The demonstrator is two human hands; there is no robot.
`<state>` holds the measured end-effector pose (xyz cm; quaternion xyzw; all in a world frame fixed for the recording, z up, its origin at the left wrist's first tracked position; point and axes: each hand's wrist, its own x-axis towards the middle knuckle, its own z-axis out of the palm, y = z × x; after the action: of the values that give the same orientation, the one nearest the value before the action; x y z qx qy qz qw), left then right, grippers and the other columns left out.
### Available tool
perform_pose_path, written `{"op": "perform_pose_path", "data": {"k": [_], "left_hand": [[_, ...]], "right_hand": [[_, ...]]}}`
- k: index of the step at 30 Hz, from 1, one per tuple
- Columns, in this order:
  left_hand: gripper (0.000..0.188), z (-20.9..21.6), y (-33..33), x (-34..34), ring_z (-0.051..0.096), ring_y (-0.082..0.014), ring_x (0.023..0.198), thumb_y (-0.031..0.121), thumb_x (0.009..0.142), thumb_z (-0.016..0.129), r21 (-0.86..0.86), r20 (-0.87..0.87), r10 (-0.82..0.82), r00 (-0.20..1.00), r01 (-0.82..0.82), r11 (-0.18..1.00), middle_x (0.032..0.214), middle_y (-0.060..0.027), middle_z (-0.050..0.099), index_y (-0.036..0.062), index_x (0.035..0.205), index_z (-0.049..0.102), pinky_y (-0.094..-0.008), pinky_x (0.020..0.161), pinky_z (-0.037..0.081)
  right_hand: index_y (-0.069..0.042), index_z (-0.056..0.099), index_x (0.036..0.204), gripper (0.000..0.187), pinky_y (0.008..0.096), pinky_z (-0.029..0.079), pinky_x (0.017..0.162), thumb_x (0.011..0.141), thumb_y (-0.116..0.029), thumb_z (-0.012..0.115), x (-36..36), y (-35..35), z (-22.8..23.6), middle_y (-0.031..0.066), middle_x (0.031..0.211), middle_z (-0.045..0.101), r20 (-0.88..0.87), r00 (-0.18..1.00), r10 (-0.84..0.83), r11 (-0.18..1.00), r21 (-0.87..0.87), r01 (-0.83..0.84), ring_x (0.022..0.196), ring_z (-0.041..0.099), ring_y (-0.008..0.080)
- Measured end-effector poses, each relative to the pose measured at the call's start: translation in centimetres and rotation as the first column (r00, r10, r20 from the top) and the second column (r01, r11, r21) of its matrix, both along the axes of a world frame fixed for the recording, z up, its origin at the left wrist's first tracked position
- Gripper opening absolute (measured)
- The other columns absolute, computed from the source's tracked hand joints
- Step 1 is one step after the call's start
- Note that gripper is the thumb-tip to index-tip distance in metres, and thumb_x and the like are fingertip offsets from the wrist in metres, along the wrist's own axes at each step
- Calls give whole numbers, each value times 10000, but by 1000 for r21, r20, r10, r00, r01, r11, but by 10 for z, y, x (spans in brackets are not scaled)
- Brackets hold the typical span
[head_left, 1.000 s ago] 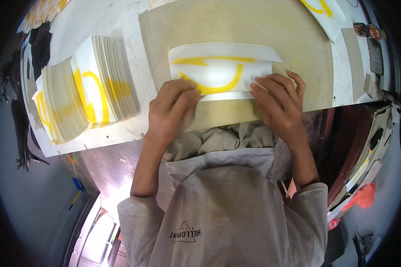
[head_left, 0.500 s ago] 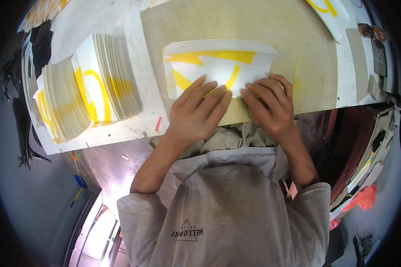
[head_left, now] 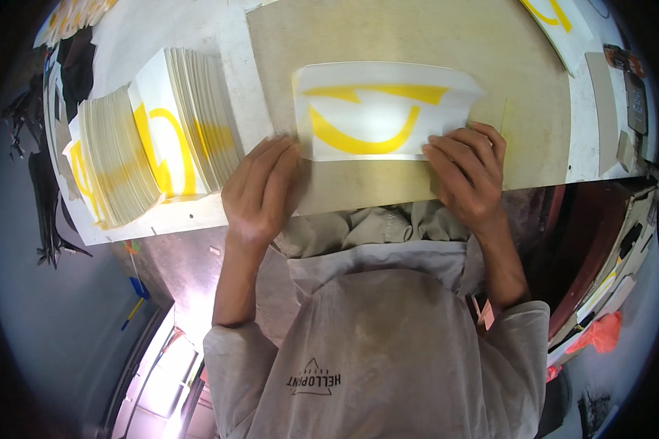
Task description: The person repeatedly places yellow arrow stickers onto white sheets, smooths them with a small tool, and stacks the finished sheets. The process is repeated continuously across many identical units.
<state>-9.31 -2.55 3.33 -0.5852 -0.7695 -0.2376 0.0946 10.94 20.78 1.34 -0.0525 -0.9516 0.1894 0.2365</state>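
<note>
Uneven hold could skew the white paper piece with bold yellow shapes (head_left: pixel 385 110)

The likeliest trouble is a crooked crease or a skewed edge. The bare right hand (head_left: pixel 470 170) has its bent fingertips on the paper's lower right corner, while the bare left hand (head_left: pixel 260 181), fingers curled and close together, is just beside the lower left corner. If only one side is steadied, the paper could swivel; pressing hard on a single corner could buckle it. Whether either thumb pinches the paper from beneath is hidden, so I cannot tell if either hand truly grips. A wide leftward sweep might also knock the upright-edged stack of white-and-yellow paper pieces (head_left: pixel 201 128) near the left hand.

The paper lies on the flat beige board (head_left: pixel 534 135), in front of the person and between both hands. It looks thin, wide and short, with a yellow curve under a pointed yellow band. Its lower edge runs fairly straight; the right end is blurred, so its corners there cannot be judged.
</note>
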Motion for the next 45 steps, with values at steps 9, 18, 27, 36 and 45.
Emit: {"op": "perform_pose_path", "data": {"k": [9, 18, 27, 36, 45], "left_hand": [[400, -18, 27, 58, 615, -364, 1323, 55, 872, 769, -112, 189, -3, 982, 25, 993, 1396, -155, 663, -19, 1260, 704, -513, 1094, 518], [399, -20, 23, 58, 563, -390, 1384, 82, 897, 762, -142, 205, 16, 979, 14, 990, 1442, -188, 626, -11, 1280, 704, -528, 1151, 464], [393, -22, 21, 58, 570, -394, 1378, 72, 895, 760, -132, 216, 18, 976, 11, 991, 1430, -196, 633, -4, 1278, 709, -529, 1147, 467], [367, -19, 23, 57, 573, -395, 1374, 70, 903, 747, -146, 247, 25, 969, 11, 989, 1418, -195, 640, -5, 1261, 713, -531, 1144, 470], [335, -15, 20, 50, 618, -367, 1321, 82, 892, 760, -140, 296, 57, 953, -15, 990, 1378, -170, 671, 5, 1216, 730, -515, 1128, 486]], "right_hand": [[-14, 743, 1105, 311, 524, 453, 1070, 798, -57, 770, 3, -10, 12, 92, 1246, 727, 132, 991, 28, 999, 37, -33, 1237, 663, 296], [11, 750, 1138, 254, 514, 452, 1109, 896, -67, 742, 7, -18, 4, 106, 1310, 712, 151, 989, 6, 1000, -31, -2, 1323, 623, 314], [5, 755, 1148, 260, 514, 442, 1126, 901, -75, 747, 9, -18, 1, 105, 1319, 713, 151, 989, 4, 999, -47, 3, 1340, 615, 310], [3, 757, 1134, 249, 521, 444, 1121, 899, -82, 750, 9, -18, 1, 104, 1310, 718, 147, 989, -2, 999, -40, 7, 1332, 622, 303], [-5, 751, 1095, 218, 547, 418, 1120, 893, -85, 748, 7, -18, 4, 92, 1282, 723, 151, 988, -19, 999, -31, 24, 1313, 632, 294]]}}
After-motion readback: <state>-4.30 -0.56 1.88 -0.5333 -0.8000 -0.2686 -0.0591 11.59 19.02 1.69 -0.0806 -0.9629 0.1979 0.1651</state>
